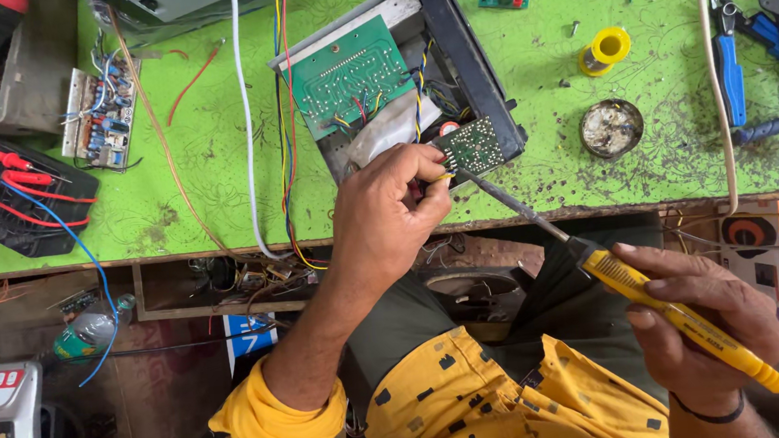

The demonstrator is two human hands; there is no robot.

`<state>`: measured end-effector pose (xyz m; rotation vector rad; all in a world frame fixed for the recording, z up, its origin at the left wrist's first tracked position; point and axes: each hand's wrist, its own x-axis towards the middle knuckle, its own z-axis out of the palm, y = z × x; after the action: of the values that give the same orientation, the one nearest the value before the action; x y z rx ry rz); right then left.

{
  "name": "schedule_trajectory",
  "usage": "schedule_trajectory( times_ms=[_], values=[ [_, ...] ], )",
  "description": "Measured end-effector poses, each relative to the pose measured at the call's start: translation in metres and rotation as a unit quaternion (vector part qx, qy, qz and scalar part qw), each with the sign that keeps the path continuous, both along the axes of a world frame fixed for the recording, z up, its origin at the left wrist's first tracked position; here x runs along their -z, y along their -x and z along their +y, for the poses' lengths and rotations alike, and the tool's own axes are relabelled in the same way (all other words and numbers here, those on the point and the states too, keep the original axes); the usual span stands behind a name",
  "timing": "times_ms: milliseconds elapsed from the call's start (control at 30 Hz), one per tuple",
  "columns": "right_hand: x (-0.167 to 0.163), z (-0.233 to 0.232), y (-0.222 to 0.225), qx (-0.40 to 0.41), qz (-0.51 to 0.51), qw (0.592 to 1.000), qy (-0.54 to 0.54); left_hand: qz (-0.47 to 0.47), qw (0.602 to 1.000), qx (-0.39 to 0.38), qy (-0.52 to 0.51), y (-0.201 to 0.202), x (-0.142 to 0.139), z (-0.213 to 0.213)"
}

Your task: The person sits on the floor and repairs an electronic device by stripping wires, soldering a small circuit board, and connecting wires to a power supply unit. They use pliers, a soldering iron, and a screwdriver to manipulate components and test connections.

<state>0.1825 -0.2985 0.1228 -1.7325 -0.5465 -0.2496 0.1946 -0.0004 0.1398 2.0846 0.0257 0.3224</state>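
Two hands at our green bench (206, 160): open amplifier chassis (465, 62) at its near edge; our right hand (708, 313) grips the yellow soldering iron (680, 316); our left hand (389, 214) pinches a wire beside the small circuit board (475, 144).
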Motion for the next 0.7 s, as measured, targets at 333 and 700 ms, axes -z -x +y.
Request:
schedule_trajectory(
  times_ms=[333,700],
  values=[
    [0.0011,0.0009,0.0038,0.006,0.02,1.0,-0.011,0.0,1.0,-0.004,0.0,-0.0003,0.0004,-0.0006],
    [0.0038,0.0034,0.0061,0.014,0.035,0.999,-0.017,-0.006,1.0,-0.003,0.01,0.0003,-0.0003,-0.0014]
  ],
)
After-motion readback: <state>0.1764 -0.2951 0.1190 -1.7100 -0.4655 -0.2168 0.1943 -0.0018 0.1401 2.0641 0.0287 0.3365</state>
